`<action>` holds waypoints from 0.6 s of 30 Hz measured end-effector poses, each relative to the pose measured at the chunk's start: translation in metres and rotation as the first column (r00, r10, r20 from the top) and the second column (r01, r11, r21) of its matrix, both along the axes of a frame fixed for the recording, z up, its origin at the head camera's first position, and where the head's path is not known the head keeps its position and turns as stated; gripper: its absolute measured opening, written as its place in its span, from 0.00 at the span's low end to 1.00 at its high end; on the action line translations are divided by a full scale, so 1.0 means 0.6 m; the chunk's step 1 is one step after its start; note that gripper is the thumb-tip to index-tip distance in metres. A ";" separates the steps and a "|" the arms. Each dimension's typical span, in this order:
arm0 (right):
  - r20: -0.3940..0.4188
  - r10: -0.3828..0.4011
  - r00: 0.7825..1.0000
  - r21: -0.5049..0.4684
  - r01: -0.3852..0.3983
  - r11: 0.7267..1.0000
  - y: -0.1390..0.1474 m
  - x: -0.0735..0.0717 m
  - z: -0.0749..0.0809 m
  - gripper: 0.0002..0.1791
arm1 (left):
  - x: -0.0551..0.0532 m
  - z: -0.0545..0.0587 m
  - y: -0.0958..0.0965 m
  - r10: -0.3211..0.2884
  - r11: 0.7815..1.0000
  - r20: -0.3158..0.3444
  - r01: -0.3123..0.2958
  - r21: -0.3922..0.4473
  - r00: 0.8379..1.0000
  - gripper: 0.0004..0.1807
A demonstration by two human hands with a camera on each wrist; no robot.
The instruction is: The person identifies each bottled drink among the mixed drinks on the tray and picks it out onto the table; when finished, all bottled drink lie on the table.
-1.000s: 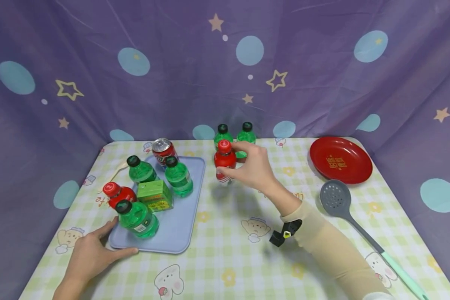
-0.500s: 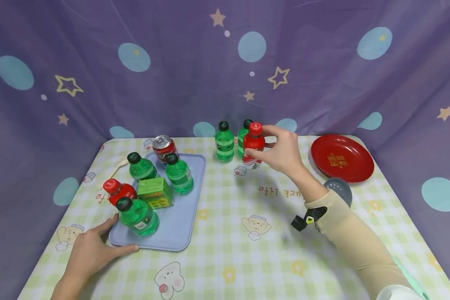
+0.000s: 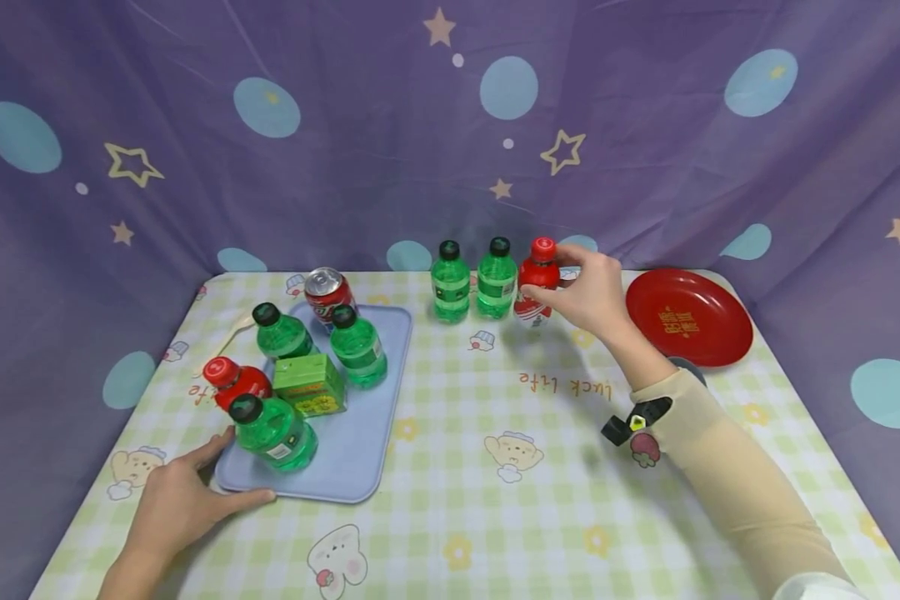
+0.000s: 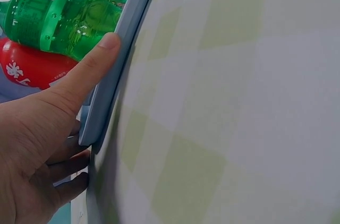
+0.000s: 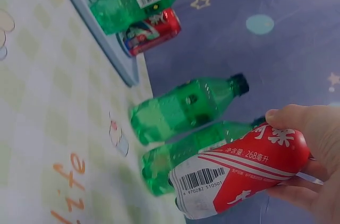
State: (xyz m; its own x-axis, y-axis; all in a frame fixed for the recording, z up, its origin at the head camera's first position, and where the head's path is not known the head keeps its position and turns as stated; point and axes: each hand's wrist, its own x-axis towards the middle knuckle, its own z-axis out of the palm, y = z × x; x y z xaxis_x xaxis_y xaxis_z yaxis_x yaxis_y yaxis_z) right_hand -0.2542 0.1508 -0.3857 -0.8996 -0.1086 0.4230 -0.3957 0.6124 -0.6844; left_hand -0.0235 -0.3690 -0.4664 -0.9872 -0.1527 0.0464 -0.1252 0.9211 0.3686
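My right hand [image 3: 592,287] grips a red drink bottle [image 5: 255,168] upright near the back edge, thumb on one side and fingers behind. Beside it, to the left, stand two green bottles with black caps [image 3: 451,283], [image 3: 497,279]. My left hand [image 3: 180,500] rests at the near left corner of a blue-grey tray [image 3: 348,471]. Its thumb [image 4: 87,72] lies straight along the near rim, fingers at the left side. On the tray are several green bottles [image 3: 277,433], another red bottle [image 3: 240,385], a green carton box [image 3: 310,385] and a red can [image 3: 330,296].
A red plate [image 3: 708,321] lies at the back right. The grey head of a slotted ladle [image 3: 688,367] shows partly behind my right sleeve [image 3: 720,467]. A pale wooden spoon [image 3: 236,333] lies left of the tray. A purple curtain [image 3: 390,150] hangs behind the table.
My right hand has carried the red bottle right and back, from in front of the two green bottles to their right side. The left hand and tray have stayed put.
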 end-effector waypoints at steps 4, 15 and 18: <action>0.026 -0.042 0.999 0.016 0.041 0.999 0.007 -0.017 -0.009 0.31 | 0.000 0.000 0.000 0.007 1.000 0.004 -0.007 0.004 1.000 0.70; 0.045 -0.122 0.992 0.029 0.120 0.992 0.023 -0.049 -0.044 0.30 | 0.003 0.000 0.002 0.002 1.000 -0.002 -0.002 0.006 1.000 0.70; 0.056 -0.130 0.990 0.016 0.129 0.991 0.022 -0.053 -0.048 0.30 | 0.003 0.000 0.001 -0.002 1.000 -0.010 0.002 0.007 1.000 0.69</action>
